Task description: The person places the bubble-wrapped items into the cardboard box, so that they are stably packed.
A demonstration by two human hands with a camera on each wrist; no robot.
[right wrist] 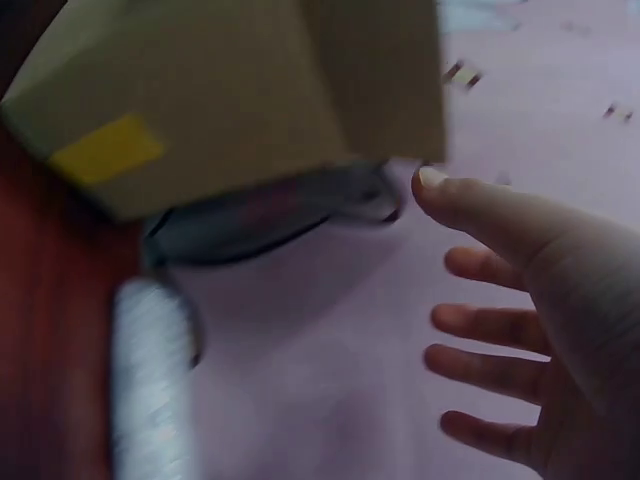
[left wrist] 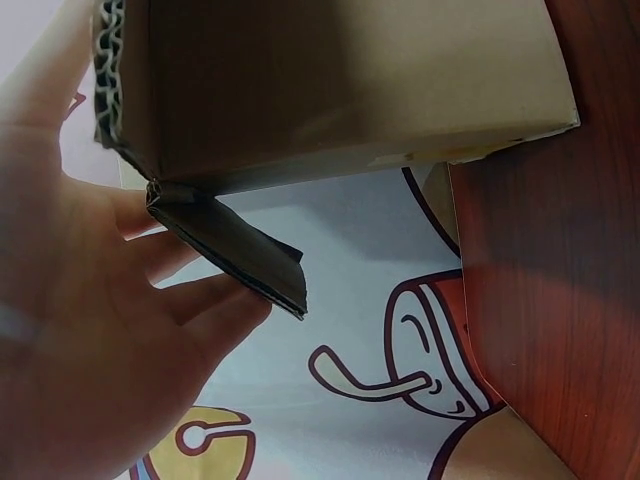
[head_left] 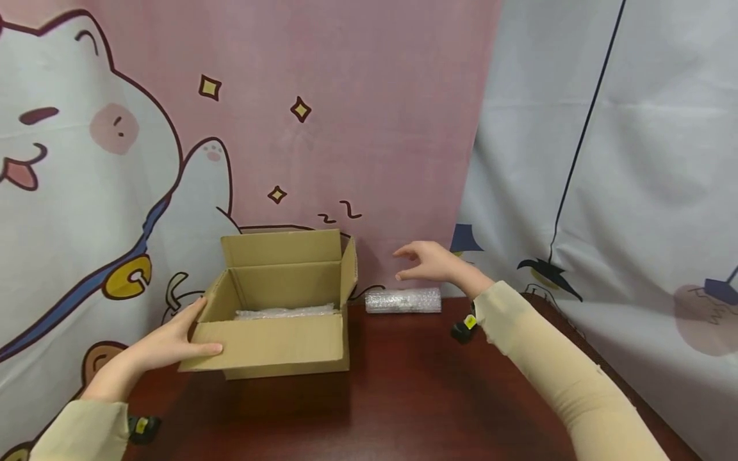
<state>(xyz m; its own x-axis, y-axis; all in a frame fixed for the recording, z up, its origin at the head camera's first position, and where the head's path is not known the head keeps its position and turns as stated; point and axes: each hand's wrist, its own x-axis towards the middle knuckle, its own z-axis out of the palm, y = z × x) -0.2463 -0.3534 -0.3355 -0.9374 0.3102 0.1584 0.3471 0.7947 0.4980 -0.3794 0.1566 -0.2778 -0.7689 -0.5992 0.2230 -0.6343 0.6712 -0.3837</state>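
Observation:
An opened cardboard box (head_left: 286,349) stands on the table, its flaps spread outward. Bubble wrap (head_left: 285,312) shows inside it; whatever lies beneath is hidden. My left hand (head_left: 167,342) holds the box at its front left corner, thumb on top of the front flap and fingers along the outside of the left flap (left wrist: 230,245). To the right of the box, a bubble-wrapped roll (head_left: 403,300) lies close to the back cloth. Above this roll my right hand (head_left: 429,261) hovers with fingers spread, touching nothing.
The dark red wooden table (head_left: 415,397) extends in front of the box and to its right. A printed cloth (head_left: 369,128) hangs directly behind, and a pale one (head_left: 611,160) hangs along the right side. Yellow tape (right wrist: 108,150) marks the box's side.

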